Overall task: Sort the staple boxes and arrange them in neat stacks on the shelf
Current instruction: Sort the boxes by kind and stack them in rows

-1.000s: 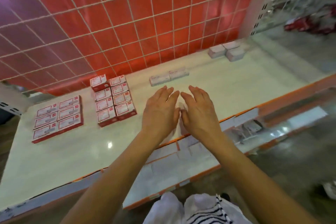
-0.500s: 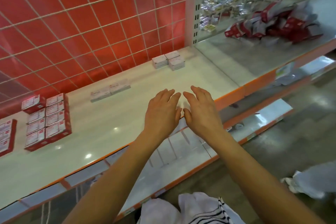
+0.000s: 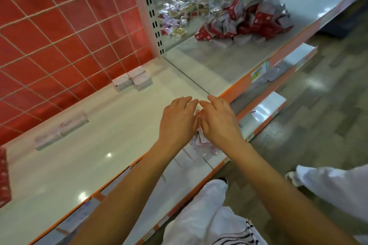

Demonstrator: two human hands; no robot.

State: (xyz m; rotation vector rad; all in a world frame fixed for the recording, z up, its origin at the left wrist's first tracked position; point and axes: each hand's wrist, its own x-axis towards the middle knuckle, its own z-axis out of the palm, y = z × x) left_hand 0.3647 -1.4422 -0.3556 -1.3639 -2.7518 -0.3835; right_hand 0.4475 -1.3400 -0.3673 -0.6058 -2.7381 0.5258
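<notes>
My left hand (image 3: 177, 119) and my right hand (image 3: 219, 121) hover palm down, side by side, over the front edge of the white shelf (image 3: 99, 155). A small pale staple box (image 3: 199, 114) peeks out between them, pressed by both hands and mostly hidden. Three white staple boxes (image 3: 132, 80) stand stacked at the back of the shelf. Two flat white boxes (image 3: 61, 131) lie in a row further left. Red boxes (image 3: 4, 177) are cut off by the left edge. A loose pile of red and white boxes (image 3: 245, 22) covers the neighbouring grey shelf to the right.
A red back panel with white wire mesh (image 3: 59, 36) closes the shelf behind. A slotted white post (image 3: 149, 12) divides the two shelf bays. Small packets (image 3: 205, 145) lie on the lower shelf under my hands. A white-clad leg (image 3: 328, 185) stands on the floor at the right.
My view has swung to the right: the red stacks have slid off to the left and the messy pile has come into sight. My hands stay together and have travelled right along the shelf front.
</notes>
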